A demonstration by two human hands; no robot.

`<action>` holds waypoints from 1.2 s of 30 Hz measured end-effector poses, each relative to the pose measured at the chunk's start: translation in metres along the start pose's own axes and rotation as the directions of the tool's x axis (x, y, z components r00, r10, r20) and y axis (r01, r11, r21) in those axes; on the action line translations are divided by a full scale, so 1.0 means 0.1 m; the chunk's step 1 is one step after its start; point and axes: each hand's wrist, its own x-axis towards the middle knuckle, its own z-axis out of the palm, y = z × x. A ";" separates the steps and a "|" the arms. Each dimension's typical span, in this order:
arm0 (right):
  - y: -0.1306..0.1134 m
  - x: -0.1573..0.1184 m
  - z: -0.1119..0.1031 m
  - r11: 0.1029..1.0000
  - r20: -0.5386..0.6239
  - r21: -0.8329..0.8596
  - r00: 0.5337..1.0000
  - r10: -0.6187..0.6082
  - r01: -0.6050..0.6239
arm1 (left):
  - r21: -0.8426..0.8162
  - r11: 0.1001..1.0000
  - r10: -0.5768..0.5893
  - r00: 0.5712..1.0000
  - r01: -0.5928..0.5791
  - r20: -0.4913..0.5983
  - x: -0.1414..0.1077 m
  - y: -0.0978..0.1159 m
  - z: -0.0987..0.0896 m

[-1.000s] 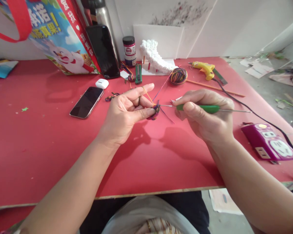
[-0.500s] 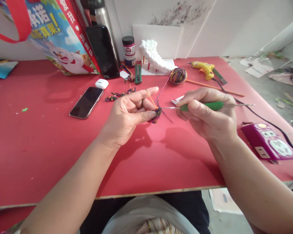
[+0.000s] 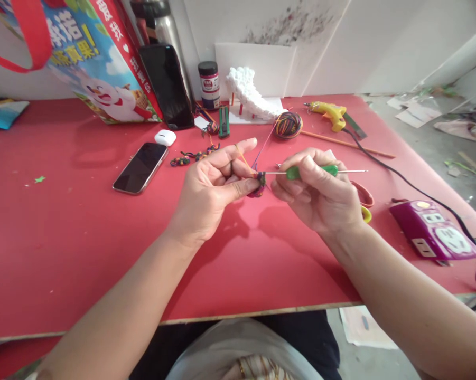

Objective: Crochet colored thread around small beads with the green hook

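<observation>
Between the thumb and fingers of my left hand (image 3: 217,184) is a small dark multicoloured crochet piece (image 3: 258,186). An orange strand of yarn (image 3: 243,157) runs over my raised left index finger down to it. My right hand (image 3: 315,190) is closed round the green handle of a crochet hook (image 3: 330,170), held level. The hook's thin metal tip points left and meets the top of the piece; whether it passes through a stitch I cannot tell. From the piece, yarn leads up to a multicoloured yarn ball (image 3: 288,125). Scissors (image 3: 365,214) lie partly hidden behind my right hand.
On the red table (image 3: 83,253) a phone (image 3: 141,168), a white earbud case (image 3: 165,138) and a crocheted strip (image 3: 194,154) lie to the left. A yellow glue gun (image 3: 328,113), its cord and a purple power socket (image 3: 436,229) are at the right. A green cutter (image 3: 224,121) lies behind.
My right hand has moved left with the crochet hook, closer to my left hand, uncovering the scissor handles. The left hand has shifted slightly right, with the crochet piece turned a little.
</observation>
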 end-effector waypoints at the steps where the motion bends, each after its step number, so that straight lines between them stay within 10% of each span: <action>1: 0.01 -0.01 0.01 1.000 -0.007 -0.003 1.000 0.003 -0.003 | -0.002 1.000 0.006 1.000 -0.006 -0.012 0.00 -0.01 0.00; 36: 0.03 -0.10 0.18 1.000 -0.049 -0.002 0.999 0.000 0.000 | 0.007 0.996 0.091 0.993 -0.091 -0.073 -0.04 -0.04 0.05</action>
